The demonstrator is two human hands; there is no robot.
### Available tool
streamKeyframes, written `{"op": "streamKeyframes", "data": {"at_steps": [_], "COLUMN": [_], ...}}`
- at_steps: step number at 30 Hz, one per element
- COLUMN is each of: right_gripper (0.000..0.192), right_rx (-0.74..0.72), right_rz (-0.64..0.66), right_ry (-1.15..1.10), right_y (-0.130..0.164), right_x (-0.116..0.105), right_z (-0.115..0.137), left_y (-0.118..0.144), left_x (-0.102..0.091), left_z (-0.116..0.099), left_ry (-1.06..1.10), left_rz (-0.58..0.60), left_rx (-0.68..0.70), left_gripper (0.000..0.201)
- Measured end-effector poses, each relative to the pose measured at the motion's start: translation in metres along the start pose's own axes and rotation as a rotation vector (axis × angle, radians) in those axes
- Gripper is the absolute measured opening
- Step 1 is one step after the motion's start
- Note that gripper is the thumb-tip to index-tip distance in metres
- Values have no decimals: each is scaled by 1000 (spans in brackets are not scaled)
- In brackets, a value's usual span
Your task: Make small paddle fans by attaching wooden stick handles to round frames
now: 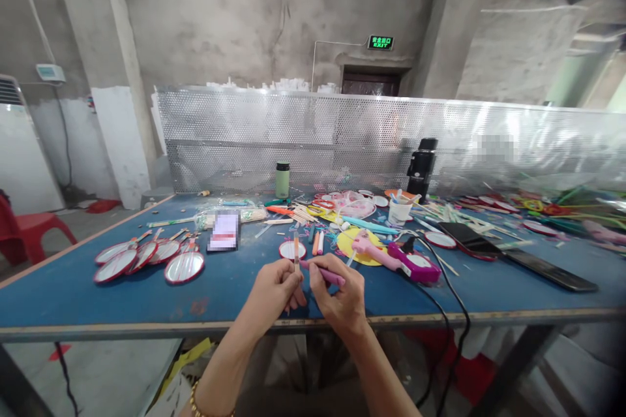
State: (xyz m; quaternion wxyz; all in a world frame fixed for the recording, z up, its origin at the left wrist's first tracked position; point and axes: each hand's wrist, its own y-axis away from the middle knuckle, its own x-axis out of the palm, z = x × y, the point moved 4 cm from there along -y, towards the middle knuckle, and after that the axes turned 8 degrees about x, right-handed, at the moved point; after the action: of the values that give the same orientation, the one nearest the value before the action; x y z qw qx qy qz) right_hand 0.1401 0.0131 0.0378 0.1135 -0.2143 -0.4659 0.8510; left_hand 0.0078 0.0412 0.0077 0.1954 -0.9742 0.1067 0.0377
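The left hand (274, 285) pinches a flat, pale wooden stick (296, 252) upright, apparently to steady it for the slim purple pen (334, 277) gripped by the right hand (341, 292) at four o'clock. Orange-brown toward the top, the stick rises above the blue bench (147, 306); round, red-rimmed discs (184, 267) lie toward nine o'clock.

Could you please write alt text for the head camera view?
A person's left hand holds a small flat stick upright while the right hand holds a purple marker beside it, at the near edge of a cluttered blue table. Red-rimmed discs and a lit phone are on the left.
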Motion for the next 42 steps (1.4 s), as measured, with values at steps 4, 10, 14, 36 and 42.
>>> {"op": "streamKeyframes", "data": {"at_steps": [4,10,14,36,42], "right_gripper": [15,14,14,13,14], "right_rx": [4,6,10,-13,-2], "right_rz": [-14,-1,-11,4,-9], "right_ry": [2,2,-1,-19,-15], "right_y": [-1,-2,-1,-1,-1], "right_x": [-1,1,1,-1,0], "right_z": [1,0,-1,1,0], "left_y": [0,1,1,-1,0], "left_x": [0,0,-1,1,0], "left_z": [1,2,3,3,4], "left_ry": [1,-8,-7,0,4], "left_rz": [-3,4,9,-5,2], "left_rx": [-3,8,6,5,5], "left_gripper": [26,28,28,26,26]}}
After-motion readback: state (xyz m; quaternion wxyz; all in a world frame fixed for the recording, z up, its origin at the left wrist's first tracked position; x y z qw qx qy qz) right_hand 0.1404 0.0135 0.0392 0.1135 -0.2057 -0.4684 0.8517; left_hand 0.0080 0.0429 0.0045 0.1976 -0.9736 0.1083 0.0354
